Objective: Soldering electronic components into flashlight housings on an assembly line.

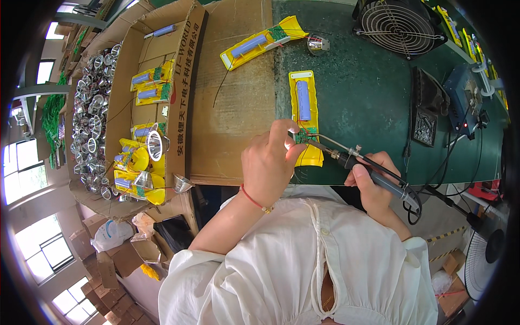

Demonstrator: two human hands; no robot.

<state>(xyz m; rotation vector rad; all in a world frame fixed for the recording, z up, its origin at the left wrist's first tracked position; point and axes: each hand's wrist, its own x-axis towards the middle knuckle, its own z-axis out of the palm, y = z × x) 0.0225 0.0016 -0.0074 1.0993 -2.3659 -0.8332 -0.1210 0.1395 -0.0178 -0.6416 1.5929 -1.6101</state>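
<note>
My left hand (266, 162) is closed in a pinch at the edge of a small green circuit board (306, 134). The board lies over a long yellow plastic housing (313, 157), which has a purple cylindrical battery (304, 102) in its far half. Closed round a soldering iron (385, 185) is my right hand (374, 181). The iron's tip and a thin metal tube attached to it reach the board beside my left fingertips. Those fingertips partly cover the board, so the exact contact is hard to make out.
Farther off lies another yellow housing (264, 43), wired to a silver reflector (318, 45). At left stands a cardboard box (189, 65) with similar housings, beside many piled reflectors (95, 119). A grilled fan (400, 27), black tray (424, 127) and blue power unit (460, 95) occupy the right.
</note>
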